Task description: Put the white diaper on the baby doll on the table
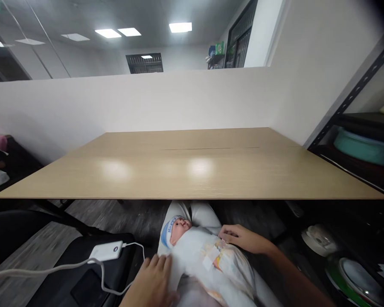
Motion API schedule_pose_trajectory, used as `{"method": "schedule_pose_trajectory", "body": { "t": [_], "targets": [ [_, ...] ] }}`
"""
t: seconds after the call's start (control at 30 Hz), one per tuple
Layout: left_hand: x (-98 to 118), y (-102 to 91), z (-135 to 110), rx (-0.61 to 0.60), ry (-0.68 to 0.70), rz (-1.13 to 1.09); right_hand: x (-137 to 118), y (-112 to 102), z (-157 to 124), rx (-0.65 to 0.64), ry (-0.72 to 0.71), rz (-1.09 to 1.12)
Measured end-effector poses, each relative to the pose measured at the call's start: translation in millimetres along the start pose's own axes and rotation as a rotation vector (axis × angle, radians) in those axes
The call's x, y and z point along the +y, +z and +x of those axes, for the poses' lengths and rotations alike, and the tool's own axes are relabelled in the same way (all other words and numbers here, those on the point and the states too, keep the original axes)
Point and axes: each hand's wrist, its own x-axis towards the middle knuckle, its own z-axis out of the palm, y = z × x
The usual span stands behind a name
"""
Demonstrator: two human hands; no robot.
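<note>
A baby doll (180,229) in a blue-and-white cap (169,232) with lettering lies on my lap, its head toward the upper left. White cloth (198,243) with a yellow-orange print wraps its body, and a whitish tab-like patch (208,261) shows on the front. My left hand (153,275) lies flat at the doll's left side, below its head, fingers stretched out over the pale fabric. On the other side, my right hand (238,236) rests on the edge of the wrap with its fingers loosely bent and apart.
A wooden table (185,170) stands before my knees. To the left, a black chair (64,256) bears a white power bank (107,251), its cable (70,265) and a dark phone-like slab (88,288). At right, shelves hold a teal basin (365,147); pot-like items (360,277) sit lower.
</note>
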Motion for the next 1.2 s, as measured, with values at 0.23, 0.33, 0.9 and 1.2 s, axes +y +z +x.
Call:
{"method": "schedule_pose_trajectory", "body": {
  "t": [0.23, 0.33, 0.9, 1.2],
  "targets": [
    [26.9, 12.3, 69.0, -0.267, 0.547, -0.296, -13.0, 9.6, -15.3, 0.100, 0.019, -0.002],
    [20.9, 34.5, 88.4, -0.237, 0.604, -0.462, -12.6, 12.3, -15.8, 0.156, 0.005, -0.084],
    [-8.7, 40.1, 28.8, -0.601, 0.151, -1.153, -55.6, 18.8, -14.7, 0.063, -0.202, -0.072],
    [66.4, 32.5, 133.2, -0.463, 0.563, -0.310, -49.2, -8.9, -93.4, -0.134, 0.185, 0.055]
  ]
}}
